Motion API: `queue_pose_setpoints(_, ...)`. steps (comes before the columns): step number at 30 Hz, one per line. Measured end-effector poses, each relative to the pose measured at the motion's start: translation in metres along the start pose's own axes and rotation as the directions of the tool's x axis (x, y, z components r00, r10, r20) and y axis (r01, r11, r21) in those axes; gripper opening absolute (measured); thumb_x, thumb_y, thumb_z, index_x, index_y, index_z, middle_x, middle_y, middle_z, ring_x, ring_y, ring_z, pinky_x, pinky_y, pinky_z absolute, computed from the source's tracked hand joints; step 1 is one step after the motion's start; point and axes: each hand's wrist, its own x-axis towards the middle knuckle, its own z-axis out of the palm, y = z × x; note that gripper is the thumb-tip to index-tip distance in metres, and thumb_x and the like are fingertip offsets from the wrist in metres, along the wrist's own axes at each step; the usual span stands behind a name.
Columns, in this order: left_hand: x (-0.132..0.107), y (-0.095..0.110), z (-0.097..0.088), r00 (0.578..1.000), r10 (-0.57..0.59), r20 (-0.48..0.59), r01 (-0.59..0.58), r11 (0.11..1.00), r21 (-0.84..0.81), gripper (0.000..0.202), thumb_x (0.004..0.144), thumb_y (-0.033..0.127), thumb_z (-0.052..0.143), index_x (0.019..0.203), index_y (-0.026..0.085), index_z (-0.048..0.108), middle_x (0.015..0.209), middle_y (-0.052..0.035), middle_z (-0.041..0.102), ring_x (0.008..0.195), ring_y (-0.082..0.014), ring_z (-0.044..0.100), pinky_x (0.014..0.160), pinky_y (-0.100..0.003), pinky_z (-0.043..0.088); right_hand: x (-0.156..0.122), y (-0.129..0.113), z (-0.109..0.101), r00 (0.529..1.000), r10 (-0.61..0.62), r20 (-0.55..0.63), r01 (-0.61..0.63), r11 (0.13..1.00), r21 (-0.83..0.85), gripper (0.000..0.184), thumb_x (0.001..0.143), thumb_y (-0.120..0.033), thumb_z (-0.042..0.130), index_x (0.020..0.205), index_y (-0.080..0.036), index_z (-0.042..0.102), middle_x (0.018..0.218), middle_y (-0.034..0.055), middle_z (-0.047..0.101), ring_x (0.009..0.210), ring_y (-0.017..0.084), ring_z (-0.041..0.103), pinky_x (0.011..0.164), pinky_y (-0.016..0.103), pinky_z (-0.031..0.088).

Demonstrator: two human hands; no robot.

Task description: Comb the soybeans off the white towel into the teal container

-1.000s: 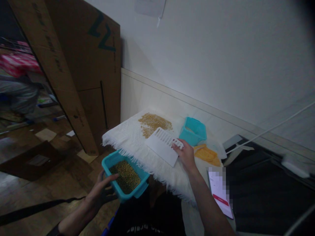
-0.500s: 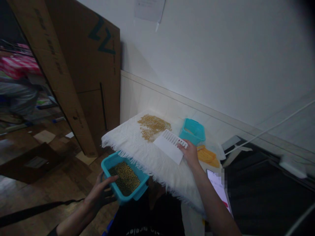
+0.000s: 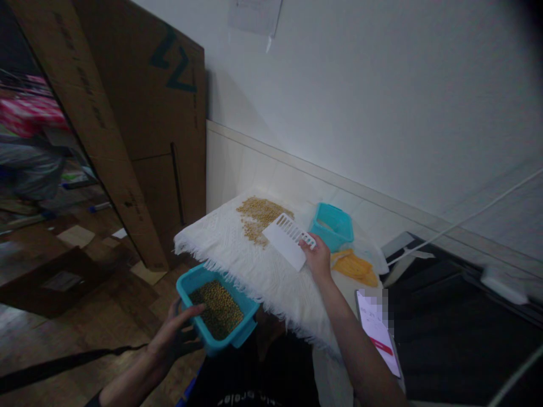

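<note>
My left hand (image 3: 173, 338) grips the near edge of a teal plastic tub (image 3: 216, 308) filled with greenish beans, held just below the fringed front edge of a white towel (image 3: 237, 254). My right hand (image 3: 316, 257) is closed on a white slotted plastic scraper (image 3: 287, 239), which stands tilted on the towel. A loose pile of yellowish beans (image 3: 259, 216) lies on the towel just beyond the scraper. A second teal tub (image 3: 333, 225) sits behind my right hand.
A yellow cloth (image 3: 355, 267) lies right of the towel. A phone (image 3: 376, 330) with a lit screen rests by my right forearm. Large cardboard boxes (image 3: 139, 113) lean against the wall at left. A dark surface (image 3: 458, 333) fills the right. A white cable crosses the wall.
My right hand has carried the scraper away from me and to the left, up to the bean pile. The tub in my left hand has barely moved.
</note>
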Motion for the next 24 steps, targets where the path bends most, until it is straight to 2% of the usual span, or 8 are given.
queue_pose_setpoints(3,0.000,0.000,0.001,1.000,-0.006,-0.006,0.006,1.000,-0.004,0.105,0.074,0.045,0.093,0.161,0.043,0.036,0.116,-0.0091,0.075,0.080,-0.0274,0.079,0.077,-0.049,0.067,-0.009,-0.004,0.011,0.998,-0.047,0.038,0.048,0.999,-0.018,0.062,0.076,-0.071,0.081,0.109,-0.019,0.077,0.099,0.0109,0.084,0.084,0.028,0.077,0.078,0.041,0.062)
queue_pose_setpoints(7,-0.001,0.001,0.001,1.000,-0.012,0.003,0.012,1.000,0.006,0.107,0.075,0.043,0.093,0.164,0.043,0.032,0.117,-0.0090,0.076,0.077,-0.0266,0.079,0.078,-0.049,0.067,-0.013,-0.017,0.008,0.988,-0.113,0.107,0.124,0.988,-0.095,0.054,0.084,-0.064,0.077,0.115,-0.020,0.078,0.101,0.0102,0.085,0.081,0.027,0.076,0.077,0.039,0.061)
queue_pose_setpoints(12,-0.003,0.000,-0.001,0.999,0.000,0.041,-0.001,1.000,0.012,0.108,0.077,0.047,0.092,0.165,0.044,0.029,0.122,-0.0098,0.075,0.084,-0.0285,0.080,0.079,-0.046,0.066,-0.006,-0.029,-0.003,0.982,-0.191,-0.002,0.184,0.945,-0.269,0.049,0.092,-0.061,0.068,0.117,-0.020,0.079,0.103,0.0109,0.085,0.087,0.030,0.076,0.082,0.041,0.060)
queue_pose_setpoints(15,-0.005,-0.001,-0.001,0.999,0.011,0.051,-0.012,1.000,0.020,0.107,0.080,0.046,0.090,0.166,0.044,0.026,0.125,-0.0114,0.073,0.087,-0.0296,0.080,0.078,-0.045,0.067,-0.007,-0.029,-0.004,0.980,-0.200,-0.006,0.186,0.920,-0.345,0.046,0.093,-0.060,0.065,0.115,-0.022,0.080,0.104,0.0118,0.084,0.088,0.032,0.076,0.083,0.041,0.059)
queue_pose_setpoints(24,-0.010,0.004,0.003,0.999,-0.007,0.032,0.007,1.000,0.003,0.103,0.078,0.044,0.090,0.163,0.042,0.032,0.121,-0.0110,0.074,0.086,-0.0296,0.080,0.081,-0.049,0.067,-0.015,-0.030,0.004,0.974,-0.220,0.057,0.227,0.934,-0.276,0.048,0.091,-0.059,0.067,0.114,-0.019,0.079,0.102,0.0110,0.085,0.082,0.028,0.076,0.079,0.037,0.060)
